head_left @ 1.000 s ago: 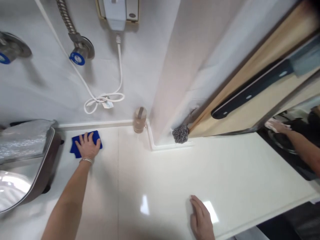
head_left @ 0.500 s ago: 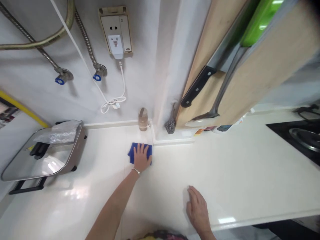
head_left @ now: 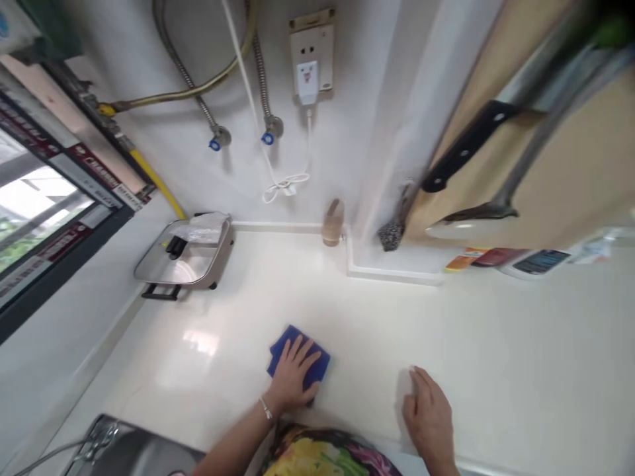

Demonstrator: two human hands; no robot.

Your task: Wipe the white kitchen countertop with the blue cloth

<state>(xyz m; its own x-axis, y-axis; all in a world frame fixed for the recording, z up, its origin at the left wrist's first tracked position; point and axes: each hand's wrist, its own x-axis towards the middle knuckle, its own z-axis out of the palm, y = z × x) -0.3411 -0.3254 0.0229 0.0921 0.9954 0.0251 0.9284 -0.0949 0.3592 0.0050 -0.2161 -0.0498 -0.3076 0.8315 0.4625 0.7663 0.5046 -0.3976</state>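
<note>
My left hand (head_left: 294, 378) lies flat with its fingers spread over a folded blue cloth (head_left: 317, 362), pressing it against the white countertop (head_left: 278, 284). A bracelet circles that wrist. Further right, my right hand (head_left: 429, 420) is at the counter's near side, holding nothing. Its fingers are loosely bent and the thumb stands apart from them; whether it touches the surface I cannot tell.
An electric pan with a glass lid (head_left: 178, 261) stands at the back left. A sink (head_left: 133, 456) is at the lower left. Near the wall corner are a brownish container (head_left: 333, 225) and a hanging scrubber (head_left: 391, 233). A knife (head_left: 461, 149) hangs at the upper right.
My left hand has drawn the blue cloth from near the wall corner back toward my body. The view has turned left, bringing the sink and window in. My right hand stays near the front edge.
</note>
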